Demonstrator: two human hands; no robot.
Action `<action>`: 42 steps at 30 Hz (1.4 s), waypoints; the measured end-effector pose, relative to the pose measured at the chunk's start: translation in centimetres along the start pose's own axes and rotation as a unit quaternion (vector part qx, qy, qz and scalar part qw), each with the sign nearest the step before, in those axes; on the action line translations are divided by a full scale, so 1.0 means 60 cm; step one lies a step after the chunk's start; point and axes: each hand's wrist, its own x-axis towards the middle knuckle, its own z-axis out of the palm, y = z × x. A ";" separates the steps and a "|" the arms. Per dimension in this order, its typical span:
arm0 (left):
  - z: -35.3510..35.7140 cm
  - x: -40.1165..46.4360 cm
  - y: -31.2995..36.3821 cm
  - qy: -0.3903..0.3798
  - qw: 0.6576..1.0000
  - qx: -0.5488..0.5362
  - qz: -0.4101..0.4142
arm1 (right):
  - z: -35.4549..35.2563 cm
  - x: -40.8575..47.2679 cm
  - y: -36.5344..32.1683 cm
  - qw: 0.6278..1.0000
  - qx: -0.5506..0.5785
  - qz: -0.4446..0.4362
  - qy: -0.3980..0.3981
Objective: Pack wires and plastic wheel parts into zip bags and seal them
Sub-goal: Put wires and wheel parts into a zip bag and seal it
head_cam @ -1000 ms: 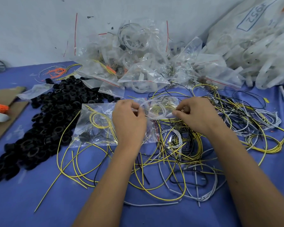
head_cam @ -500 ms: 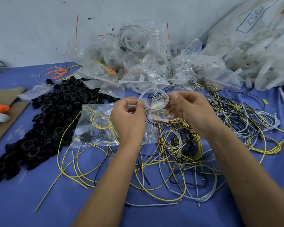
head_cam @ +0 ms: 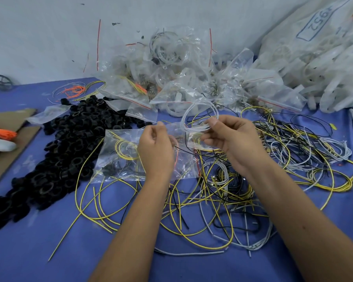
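A coil of white wire (head_cam: 200,117) stands up above the table, pinched by my right hand (head_cam: 230,139) at its lower right. My left hand (head_cam: 156,147) pinches the top edge of a clear zip bag (head_cam: 118,153), which lies flat and holds a yellow wire loop and a few black parts. A second small clear bag hangs under my right fingers. Loose yellow, black and white wires (head_cam: 243,190) tangle over the blue table (head_cam: 39,251). To the left lies a heap of black plastic wheel parts (head_cam: 69,143).
Filled clear zip bags (head_cam: 171,78) pile against the wall at the back. Large bags of white plastic parts (head_cam: 314,58) fill the right corner. Cardboard (head_cam: 6,143) and an orange bundle (head_cam: 0,132) lie at the left edge.
My right hand has lifted the white wire coil up and turned it upright. Both hands have risen slightly and moved a little apart.
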 end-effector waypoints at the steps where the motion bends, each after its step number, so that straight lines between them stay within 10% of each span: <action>1: -0.007 0.009 -0.005 0.012 0.998 0.056 -0.008 | 0.001 -0.002 0.000 0.998 0.017 0.035 -0.041; 5: -0.048 0.044 -0.012 0.045 0.968 0.242 0.036 | 0.013 -0.009 0.021 0.971 -0.002 0.153 -0.183; 16: -0.045 0.019 0.009 0.030 0.892 0.436 0.115 | 0.005 0.025 0.028 0.989 0.077 0.117 0.056; 23: -0.020 -0.007 0.025 -0.122 0.833 0.525 0.126 | -0.003 0.020 0.015 0.989 -0.032 -0.012 0.145; 36: -0.053 0.032 0.038 -0.187 0.971 0.093 -0.114 | 0.020 -0.006 0.017 0.958 -0.222 -0.093 0.153; 42: -0.038 0.011 0.040 -0.036 0.940 0.285 0.182 | 0.038 -0.016 0.029 0.867 -0.443 -0.181 0.136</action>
